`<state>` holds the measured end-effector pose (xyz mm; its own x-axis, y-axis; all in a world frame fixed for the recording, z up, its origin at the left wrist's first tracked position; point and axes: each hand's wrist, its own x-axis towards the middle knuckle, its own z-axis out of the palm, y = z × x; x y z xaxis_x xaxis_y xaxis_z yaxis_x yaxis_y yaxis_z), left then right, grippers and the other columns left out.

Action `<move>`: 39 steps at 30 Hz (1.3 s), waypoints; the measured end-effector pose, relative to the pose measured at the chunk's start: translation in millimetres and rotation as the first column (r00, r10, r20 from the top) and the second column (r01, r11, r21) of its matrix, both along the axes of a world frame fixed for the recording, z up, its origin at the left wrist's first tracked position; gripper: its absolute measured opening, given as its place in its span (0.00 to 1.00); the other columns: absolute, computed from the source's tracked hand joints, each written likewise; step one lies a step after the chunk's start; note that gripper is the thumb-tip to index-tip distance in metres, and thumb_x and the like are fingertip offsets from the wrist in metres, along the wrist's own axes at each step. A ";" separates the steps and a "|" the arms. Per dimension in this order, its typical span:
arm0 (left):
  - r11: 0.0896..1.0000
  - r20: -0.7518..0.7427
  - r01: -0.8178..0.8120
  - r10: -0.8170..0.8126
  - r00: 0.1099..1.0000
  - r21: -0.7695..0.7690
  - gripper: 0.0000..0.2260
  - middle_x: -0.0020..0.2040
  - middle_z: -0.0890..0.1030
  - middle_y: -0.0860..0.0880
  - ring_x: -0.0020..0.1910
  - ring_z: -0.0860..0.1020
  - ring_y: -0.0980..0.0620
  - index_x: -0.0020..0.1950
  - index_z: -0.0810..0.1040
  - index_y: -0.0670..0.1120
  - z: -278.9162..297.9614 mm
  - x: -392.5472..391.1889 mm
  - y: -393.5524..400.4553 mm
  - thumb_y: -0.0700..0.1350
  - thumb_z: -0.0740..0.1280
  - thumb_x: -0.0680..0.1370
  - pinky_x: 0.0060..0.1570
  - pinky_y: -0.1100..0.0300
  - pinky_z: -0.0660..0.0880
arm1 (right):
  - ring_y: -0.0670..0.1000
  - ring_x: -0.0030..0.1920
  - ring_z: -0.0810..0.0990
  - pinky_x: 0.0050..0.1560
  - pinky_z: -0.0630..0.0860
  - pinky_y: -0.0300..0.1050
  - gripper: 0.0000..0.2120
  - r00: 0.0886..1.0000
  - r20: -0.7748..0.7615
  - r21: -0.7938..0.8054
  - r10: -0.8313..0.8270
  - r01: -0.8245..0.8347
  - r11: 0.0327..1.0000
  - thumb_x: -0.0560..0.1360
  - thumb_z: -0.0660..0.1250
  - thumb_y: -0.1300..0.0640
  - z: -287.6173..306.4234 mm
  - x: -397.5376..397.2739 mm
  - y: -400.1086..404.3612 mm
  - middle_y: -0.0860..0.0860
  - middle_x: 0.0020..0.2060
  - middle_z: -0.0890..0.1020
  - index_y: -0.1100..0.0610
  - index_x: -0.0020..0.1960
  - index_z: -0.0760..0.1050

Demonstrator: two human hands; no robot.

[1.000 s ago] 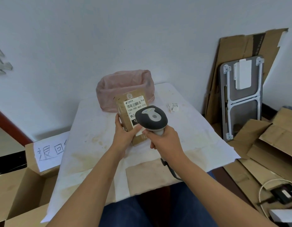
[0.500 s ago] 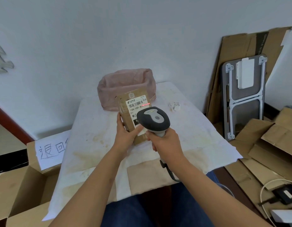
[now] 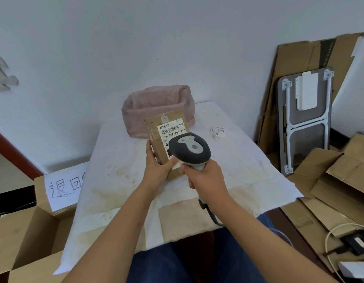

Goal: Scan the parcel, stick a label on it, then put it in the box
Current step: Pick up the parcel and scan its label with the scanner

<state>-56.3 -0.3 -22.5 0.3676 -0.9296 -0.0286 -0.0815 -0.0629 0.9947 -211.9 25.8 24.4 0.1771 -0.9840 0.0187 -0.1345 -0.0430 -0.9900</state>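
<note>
Right hand (image 3: pixel 205 180) wraps tight round the scanner (image 3: pixel 189 149) handle, head aimed at the barcode. Left hand (image 3: pixel 159 167) clamps the parcel (image 3: pixel 156 133) by its lower edge, propped upright over the table (image 3: pixel 124 160) so the printed face meets the scanner. Beyond, a pink bag (image 3: pixel 156 99).

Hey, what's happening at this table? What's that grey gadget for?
A person is scanning a parcel. The left hand holds a brown parcel upright above the table, printed label facing them. The right hand grips a grey handheld scanner, pointed at that label. A pink bag sits behind, and an open cardboard box waits to the left; the parcel has not gone in yet.
</note>
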 end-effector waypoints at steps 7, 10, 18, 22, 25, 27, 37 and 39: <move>1.000 0.014 0.003 -0.004 1.000 0.013 0.48 0.75 0.68 0.52 0.64 0.74 0.52 0.79 0.45 0.61 -0.6 2.1 -0.1 0.46 0.76 0.73 0.58 0.56 0.76 | 0.39 0.20 0.72 0.23 0.66 0.27 0.14 1.000 -0.021 -0.011 -0.010 0.010 1.000 0.72 0.71 0.57 0.2 3.3 -0.6 0.40 0.16 0.74 0.49 0.31 0.70; 1.000 0.013 0.005 -0.006 1.000 0.005 0.48 0.74 0.69 0.51 0.63 0.75 0.52 0.79 0.45 0.61 -0.3 1.7 0.7 0.45 0.76 0.73 0.57 0.56 0.77 | 0.38 0.21 0.73 0.23 0.66 0.27 0.13 1.000 -0.019 -0.026 0.000 -0.001 1.000 0.72 0.71 0.57 0.2 2.6 -1.0 0.38 0.17 0.74 0.48 0.33 0.70; 1.000 0.022 0.018 -0.018 1.000 -0.006 0.47 0.75 0.68 0.51 0.64 0.74 0.52 0.79 0.46 0.60 -2.5 3.1 0.7 0.42 0.75 0.73 0.55 0.59 0.76 | 0.41 0.19 0.73 0.22 0.66 0.28 0.08 0.999 -0.030 -0.015 0.016 -0.017 1.000 0.72 0.71 0.56 -1.3 3.9 -2.2 0.43 0.17 0.75 0.56 0.37 0.74; 1.000 0.028 0.013 -0.012 1.000 -0.006 0.47 0.74 0.68 0.52 0.58 0.75 0.57 0.79 0.46 0.60 -1.8 1.7 0.0 0.45 0.76 0.73 0.49 0.65 0.75 | 0.42 0.23 0.73 0.23 0.66 0.27 0.08 1.000 -0.030 -0.025 -0.003 0.003 1.000 0.72 0.71 0.56 -0.8 3.0 -1.3 0.44 0.21 0.74 0.53 0.37 0.73; 1.000 0.032 0.012 -0.012 0.999 -0.005 0.47 0.73 0.68 0.52 0.54 0.75 0.64 0.80 0.46 0.60 -1.0 0.9 -0.4 0.45 0.75 0.73 0.43 0.70 0.75 | 0.41 0.23 0.72 0.24 0.65 0.26 0.12 1.000 -0.020 -0.017 -0.009 0.009 1.000 0.72 0.72 0.57 -0.7 2.3 -1.9 0.40 0.17 0.73 0.47 0.34 0.71; 1.000 0.032 0.013 -0.013 0.999 0.005 0.47 0.74 0.68 0.52 0.54 0.76 0.62 0.80 0.45 0.59 -0.7 0.6 -0.7 0.45 0.75 0.74 0.39 0.72 0.76 | 0.41 0.24 0.72 0.24 0.65 0.26 0.12 1.000 -0.013 -0.021 -0.012 0.012 1.000 0.72 0.72 0.57 -0.6 1.6 -2.5 0.40 0.17 0.73 0.47 0.35 0.71; 1.000 0.021 0.013 -0.013 1.000 -0.003 0.46 0.66 0.72 0.52 0.54 0.77 0.60 0.80 0.46 0.57 -1.3 1.3 -1.7 0.41 0.74 0.75 0.35 0.73 0.77 | 0.40 0.23 0.77 0.25 0.69 0.28 0.09 0.978 -0.200 -0.079 0.051 -0.068 0.995 0.72 0.72 0.50 10.8 -5.8 -15.6 0.45 0.26 0.77 0.51 0.39 0.73; 1.000 -0.011 0.005 -0.005 1.000 -0.013 0.46 0.66 0.73 0.51 0.52 0.77 0.63 0.81 0.46 0.56 -2.2 1.2 -2.4 0.39 0.74 0.75 0.34 0.74 0.77 | 0.47 0.31 0.81 0.34 0.75 0.38 0.09 0.966 -0.258 -0.116 -0.023 -0.007 0.993 0.71 0.71 0.49 15.0 -12.1 -25.0 0.48 0.31 0.80 0.52 0.41 0.75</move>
